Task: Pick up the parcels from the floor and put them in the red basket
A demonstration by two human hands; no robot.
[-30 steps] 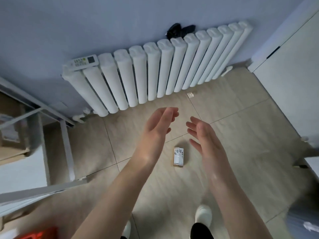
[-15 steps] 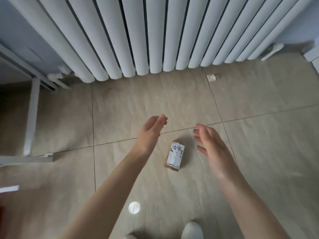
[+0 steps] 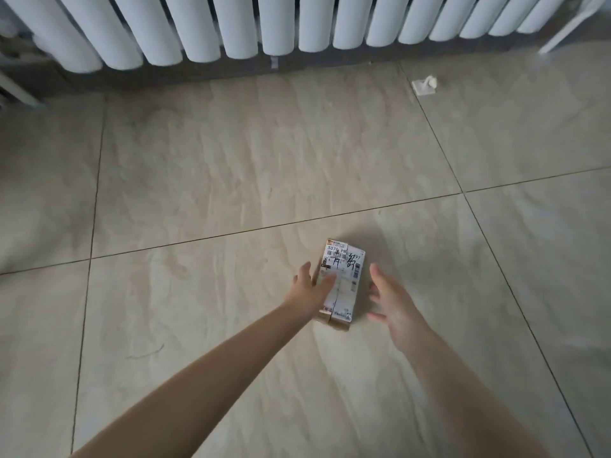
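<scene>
Both arms are pointing down. The left hand [image 3: 309, 287] is touching the parcel [image 3: 344, 282] along its left edge, grip spread, fingers straight. The right hand [image 3: 395, 304] is hovering just beside its right side, grip spread too. The small brown cardboard parcel, white-labelled, is lying flat on the beige tiled floor [image 3: 215, 166], well apart from a white radiator [image 3: 281, 21].

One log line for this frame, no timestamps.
phase: reach | parcel: on floor | left hand: fingers touch parcel's left side | right hand: open, right of parcel, not touching | red basket: not in view
</scene>
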